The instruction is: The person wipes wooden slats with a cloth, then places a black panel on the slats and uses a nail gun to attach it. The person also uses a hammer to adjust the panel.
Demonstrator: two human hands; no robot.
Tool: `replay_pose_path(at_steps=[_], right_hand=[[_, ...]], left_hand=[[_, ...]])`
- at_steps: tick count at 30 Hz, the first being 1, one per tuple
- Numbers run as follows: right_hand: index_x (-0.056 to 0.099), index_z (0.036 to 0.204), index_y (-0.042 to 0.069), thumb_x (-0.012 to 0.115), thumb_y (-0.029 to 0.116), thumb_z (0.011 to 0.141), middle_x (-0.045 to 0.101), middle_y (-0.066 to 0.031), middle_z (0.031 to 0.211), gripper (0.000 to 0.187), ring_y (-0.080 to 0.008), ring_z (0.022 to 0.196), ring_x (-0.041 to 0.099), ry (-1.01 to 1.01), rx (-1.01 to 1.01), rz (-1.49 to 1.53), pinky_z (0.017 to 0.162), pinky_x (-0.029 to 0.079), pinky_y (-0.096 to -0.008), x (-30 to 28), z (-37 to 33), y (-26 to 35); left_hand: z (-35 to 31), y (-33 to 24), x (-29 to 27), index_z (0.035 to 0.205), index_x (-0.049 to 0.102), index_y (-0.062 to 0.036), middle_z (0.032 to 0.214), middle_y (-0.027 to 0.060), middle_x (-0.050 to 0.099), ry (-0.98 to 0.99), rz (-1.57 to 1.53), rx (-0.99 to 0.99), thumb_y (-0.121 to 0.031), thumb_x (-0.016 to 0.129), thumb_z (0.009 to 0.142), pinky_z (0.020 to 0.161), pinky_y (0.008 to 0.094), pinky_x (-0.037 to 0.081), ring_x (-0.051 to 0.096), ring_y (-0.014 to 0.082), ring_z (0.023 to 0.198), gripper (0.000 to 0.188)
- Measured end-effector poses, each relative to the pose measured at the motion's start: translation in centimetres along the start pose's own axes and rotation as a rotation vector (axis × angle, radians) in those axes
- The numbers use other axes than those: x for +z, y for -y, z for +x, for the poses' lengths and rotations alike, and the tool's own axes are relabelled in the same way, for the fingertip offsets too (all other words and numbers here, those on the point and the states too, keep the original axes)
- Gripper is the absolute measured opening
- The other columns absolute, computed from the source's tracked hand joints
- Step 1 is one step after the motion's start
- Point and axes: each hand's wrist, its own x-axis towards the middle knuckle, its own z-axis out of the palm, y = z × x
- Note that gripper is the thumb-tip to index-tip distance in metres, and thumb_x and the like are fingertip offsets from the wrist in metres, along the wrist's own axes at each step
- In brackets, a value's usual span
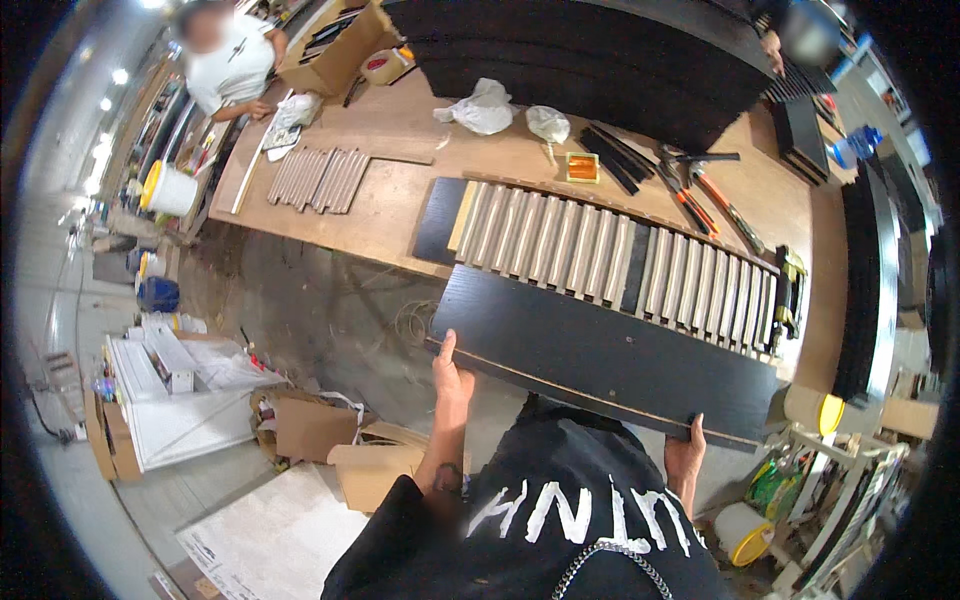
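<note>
A long black board (600, 345) with a raw brown edge is held out level in front of me, at the near side of the workbench. My left hand (451, 375) grips its near edge toward the left end, thumb on top. Near the right end, my right hand (686, 450) grips the same edge, thumb up and fingers hidden beneath. Just beyond the board, a row of ribbed metallic strips (550, 240) lies on the bench over a dark panel (437, 218). Whether the board rests on the bench edge I cannot tell.
On the wooden bench (370, 125) lie more strips (318, 180), plastic bags (482, 108), a small orange-filled tray (582, 168), pliers (688, 195) and a hammer (705, 157). Stacked black panels (580, 65) stand behind. A person (228, 60) is at the far left; cardboard (375, 470) lies at lower left.
</note>
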Motion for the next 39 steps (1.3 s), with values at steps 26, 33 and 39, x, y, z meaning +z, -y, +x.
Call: replay_pose_path(at_steps=[26,33,39], right_hand=[[0.059,0.127,-0.001,0.058,0.037,0.103,0.069,-0.0129,0.122,0.045,-0.0279,0.111,0.067,-0.225,-0.023,0.131,0.097,0.055,-0.0467,1.0,3.6,-1.5],[0.06,0.118,0.002,0.064,0.035,0.1,0.07,-0.0103,0.113,0.038,-0.0245,0.106,0.067,-0.242,-0.015,0.11,0.089,0.057,-0.0467,0.4,3.9,-0.3],[0.054,0.128,-0.005,0.062,0.04,0.101,0.062,-0.014,0.126,0.053,-0.0292,0.111,0.061,-0.263,0.05,-0.065,0.096,0.05,-0.0458,1.0,4.1,0.0]], left_hand=[[0.2,-0.3,-3.2,0.127,0.059,-0.0023,0.124,0.0091,0.065,0.121,0.288,-0.01,-0.034,0.063,0.101,0.098,0.0383,0.046,0.061,0.021,0.111,0.041],[-1.7,0.4,-2.5,0.119,0.061,-0.004,0.116,0.0069,0.065,0.028,0.334,-0.059,-0.034,0.066,0.1,0.097,0.0383,0.044,0.059,0.0207,0.108,0.036],[-0.8,-0.2,-3.1,0.12,0.059,-0.0036,0.109,0.008,0.064,-0.023,0.36,-0.066,-0.038,0.07,0.096,0.091,0.0444,0.045,0.057,0.02,0.102,0.043]])
